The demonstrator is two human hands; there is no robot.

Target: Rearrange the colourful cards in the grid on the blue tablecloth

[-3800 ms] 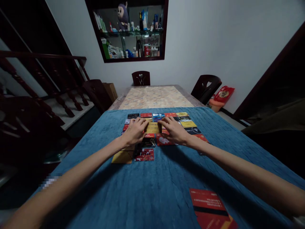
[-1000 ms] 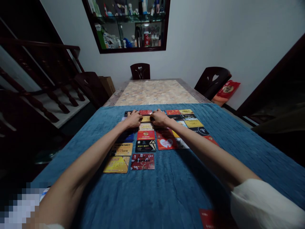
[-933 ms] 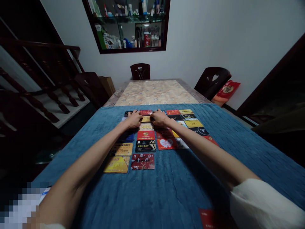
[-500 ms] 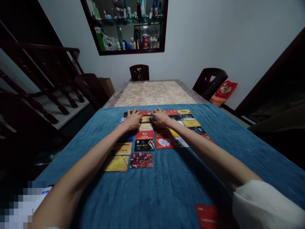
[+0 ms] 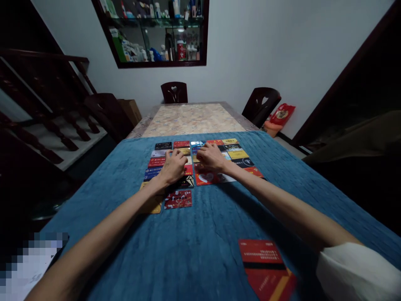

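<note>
My left hand (image 5: 174, 167) rests over the left block of cards with its fingers bent and apart, fingertips down on the cards; it partly hides several of them. Beside it, my right hand (image 5: 211, 158) reaches over the right block, fingers curved and tips down at that block's left edge. Neither hand lifts a card. Near the left hand lie a dark red card (image 5: 178, 200), a black card (image 5: 163, 146) and a blue card (image 5: 152, 173). Below the right hand is a red card with a white heart (image 5: 206, 178). To its right are a yellow card (image 5: 238, 155) and a black card (image 5: 243, 162).
A blue cloth (image 5: 194, 251) covers the near part of the table (image 5: 194, 119). Loose red cards (image 5: 262, 255) lie near the front edge. Dark wooden chairs (image 5: 261, 104) stand around the far part. A phone-like object, partly pixelated (image 5: 29, 267), is at lower left.
My left hand has come nearer, down the left block, uncovering cards in the upper rows. The right hand stays over the left edge of its block. The view has shifted, showing more loose red cards.
</note>
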